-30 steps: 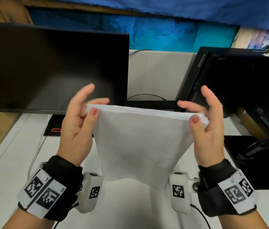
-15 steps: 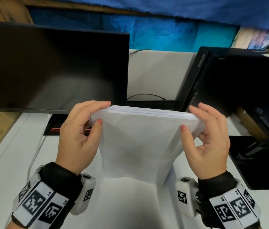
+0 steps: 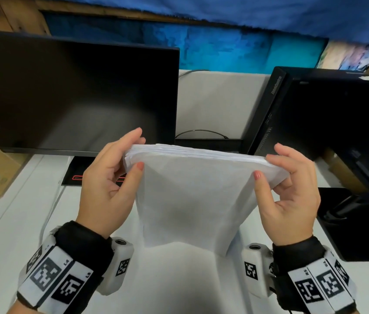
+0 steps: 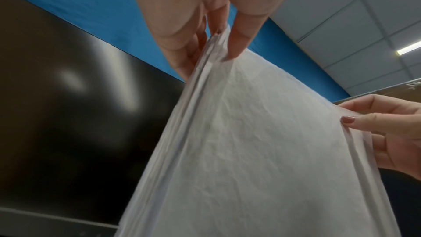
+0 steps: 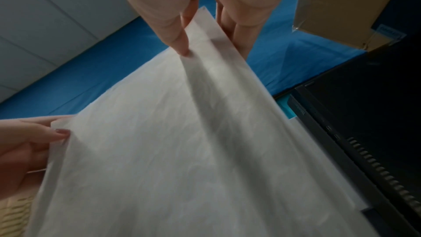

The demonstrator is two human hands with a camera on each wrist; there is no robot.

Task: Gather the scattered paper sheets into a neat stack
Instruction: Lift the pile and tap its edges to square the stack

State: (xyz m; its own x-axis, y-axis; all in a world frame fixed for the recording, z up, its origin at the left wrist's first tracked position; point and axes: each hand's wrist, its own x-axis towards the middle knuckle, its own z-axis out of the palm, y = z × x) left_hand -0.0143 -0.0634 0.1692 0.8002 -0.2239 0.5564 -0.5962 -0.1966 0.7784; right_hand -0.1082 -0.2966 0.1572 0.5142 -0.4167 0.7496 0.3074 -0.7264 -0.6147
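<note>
Both hands [image 3: 198,189] pinch the paper stack [image 3: 192,196] (bottom edge blurred).

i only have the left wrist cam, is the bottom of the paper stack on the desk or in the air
Observer: The head view shows the paper stack standing upright, bottom edge on the white desk.
Operator: what is the right hand doing past the thumb
Observer: The right hand pinches the top right corner, thumb in front, fingers behind.
Operator: anything close on that side
Observer: A black computer tower stands just beyond the right hand.
</note>
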